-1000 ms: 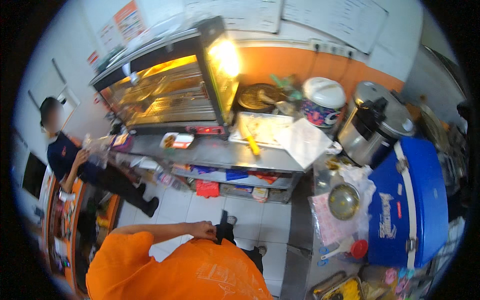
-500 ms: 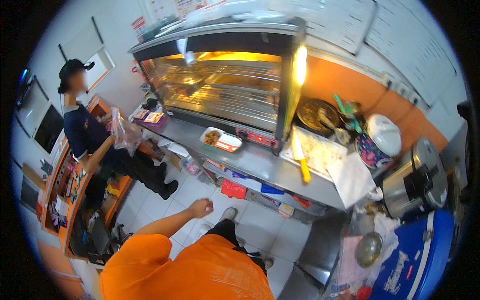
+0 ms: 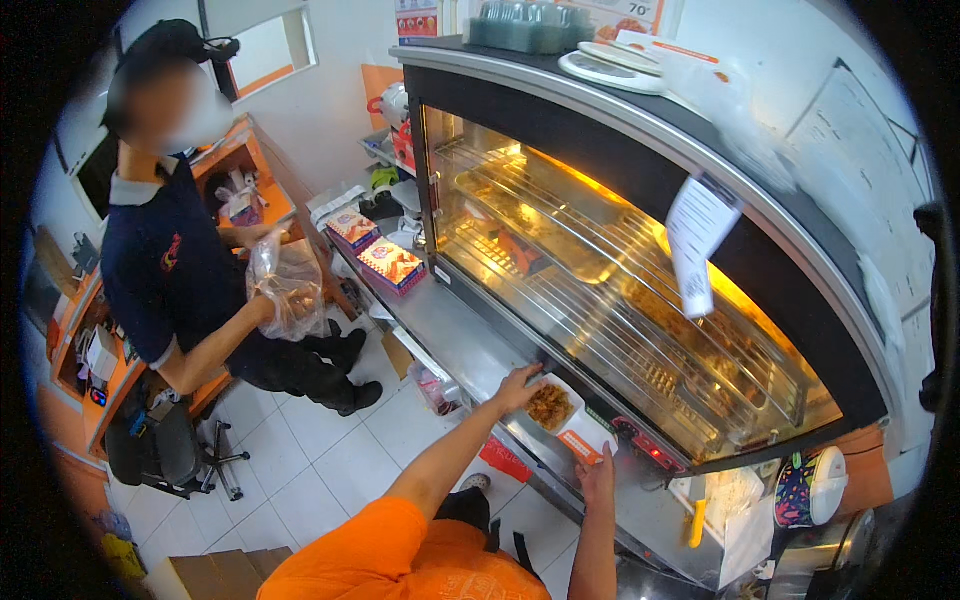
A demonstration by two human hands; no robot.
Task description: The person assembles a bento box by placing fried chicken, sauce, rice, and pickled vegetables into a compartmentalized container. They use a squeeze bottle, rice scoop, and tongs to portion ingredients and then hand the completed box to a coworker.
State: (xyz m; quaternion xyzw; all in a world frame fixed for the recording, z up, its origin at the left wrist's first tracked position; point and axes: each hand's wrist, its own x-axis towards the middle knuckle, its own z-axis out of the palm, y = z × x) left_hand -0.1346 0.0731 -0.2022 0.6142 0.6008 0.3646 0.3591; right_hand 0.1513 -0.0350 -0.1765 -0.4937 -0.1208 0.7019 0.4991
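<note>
The food box [image 3: 600,432] is between the left hand [image 3: 519,387] and the right hand [image 3: 598,474], before the warmer [image 3: 590,143] on the counter [image 3: 457,328]; cartons [image 3: 391,263] lie further left, a knife [image 3: 697,522] right. Containers [image 3: 525,25] sit atop the warmer; a co-worker [image 3: 160,260] stands left of the counter.

Wearer's hands [image 3: 520,388]: 2
Open food box [image 3: 592,432]: 1, between them
Printed cartons [image 3: 393,262]: 2, left on counter [image 3: 468,340]
Co-worker [image 3: 165,260]: 1, left
Clear bag [image 3: 288,275]: 1, left
Office chair [image 3: 165,455]: 1, left
Warming cabinet [image 3: 600,260]: 1, far side
Hanging paper [image 3: 698,235]: 1, right
Yellow-handled knife [image 3: 696,525]: 1, right
Patterned pot [image 3: 795,492]: 1, right
</note>
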